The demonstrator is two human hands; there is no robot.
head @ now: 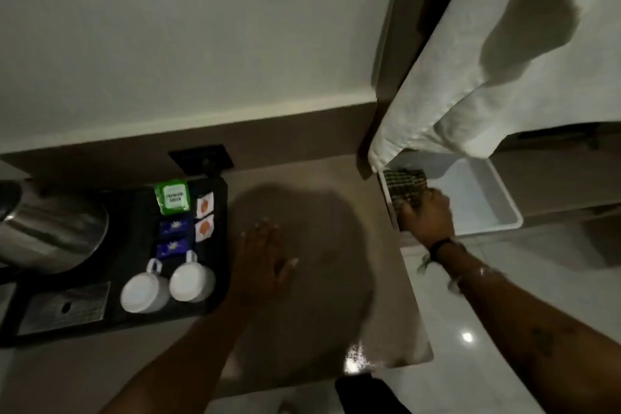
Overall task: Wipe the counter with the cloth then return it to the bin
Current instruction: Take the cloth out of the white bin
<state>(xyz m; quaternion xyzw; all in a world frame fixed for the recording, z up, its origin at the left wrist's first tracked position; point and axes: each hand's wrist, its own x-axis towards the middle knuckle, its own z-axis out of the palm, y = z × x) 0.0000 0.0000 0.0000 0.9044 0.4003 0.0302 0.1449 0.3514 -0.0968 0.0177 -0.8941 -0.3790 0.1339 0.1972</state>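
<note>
My left hand (pixel 265 262) lies flat, fingers spread, on the beige counter (pixel 319 279) just right of the black tray. My right hand (pixel 426 218) reaches past the counter's right edge into a white bin (pixel 504 208) on the floor and grips a dark checked cloth (pixel 405 183) that lies at the bin's left end. The cloth is partly hidden under my fingers. A dark band sits on my right wrist.
A black tray (pixel 134 323) on the counter's left holds two upturned white cups (pixel 168 286), tea packets (pixel 172 197) and a steel kettle (pixel 50 228). A white towel (pixel 504 77) hangs above the bin. A wall socket (pixel 201 158) sits behind the tray. Glossy floor tiles lie on the right.
</note>
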